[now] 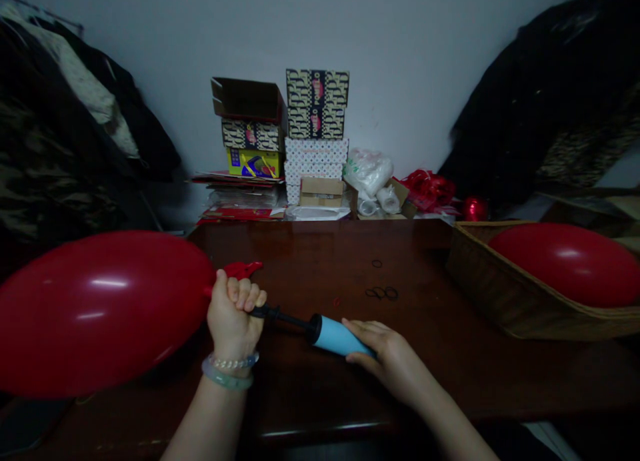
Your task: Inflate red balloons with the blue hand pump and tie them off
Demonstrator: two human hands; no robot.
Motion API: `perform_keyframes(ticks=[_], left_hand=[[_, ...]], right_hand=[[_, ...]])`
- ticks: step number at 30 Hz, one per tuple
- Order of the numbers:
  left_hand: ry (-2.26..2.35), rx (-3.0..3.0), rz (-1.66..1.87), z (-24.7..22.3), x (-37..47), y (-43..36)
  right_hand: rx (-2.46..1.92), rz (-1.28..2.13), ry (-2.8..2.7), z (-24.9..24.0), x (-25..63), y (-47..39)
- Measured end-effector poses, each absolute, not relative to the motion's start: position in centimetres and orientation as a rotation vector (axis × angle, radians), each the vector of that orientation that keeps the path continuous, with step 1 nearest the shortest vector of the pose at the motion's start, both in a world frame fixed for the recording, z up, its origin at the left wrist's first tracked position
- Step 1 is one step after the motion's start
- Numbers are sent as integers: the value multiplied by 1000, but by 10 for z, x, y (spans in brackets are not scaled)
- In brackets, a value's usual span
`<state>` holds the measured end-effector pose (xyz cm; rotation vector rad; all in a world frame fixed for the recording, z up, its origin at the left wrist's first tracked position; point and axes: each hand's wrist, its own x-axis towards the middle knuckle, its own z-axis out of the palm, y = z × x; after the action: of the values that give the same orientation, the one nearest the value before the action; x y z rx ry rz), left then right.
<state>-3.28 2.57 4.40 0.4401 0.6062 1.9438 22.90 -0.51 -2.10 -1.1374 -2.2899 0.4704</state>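
A large inflated red balloon (105, 307) lies out to the left, its neck running into my left hand (237, 311). That hand is closed in a fist around the balloon's neck and the black end of a hand pump. A thin black rod joins this end to the pump's light blue barrel (343, 336). My right hand (383, 354) is wrapped over the barrel's right end, hiding part of it. Just beyond my left fist lies a limp red balloon (243, 269). The nozzle itself is hidden by my fingers.
On the dark wooden table (300, 394) lie several black rubber bands (381, 293) and a tiny red ring (337, 301). A wicker basket (520, 314) holding another red balloon (565, 261) stands right. Stacked boxes (317, 121) line the back wall; clothes hang either side.
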Motion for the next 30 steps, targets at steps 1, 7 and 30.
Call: perform_keyframes(ticks=[1, 7, 30], left_hand=[[612, 427, 1941, 43, -32, 26], [605, 429, 1922, 38, -16, 24], [620, 436, 1900, 37, -16, 25]], right_hand=[[-1142, 440, -2289, -21, 228, -6], [-1117, 326, -2255, -22, 225, -12], [-1118, 609, -2238, -16, 225, -10]])
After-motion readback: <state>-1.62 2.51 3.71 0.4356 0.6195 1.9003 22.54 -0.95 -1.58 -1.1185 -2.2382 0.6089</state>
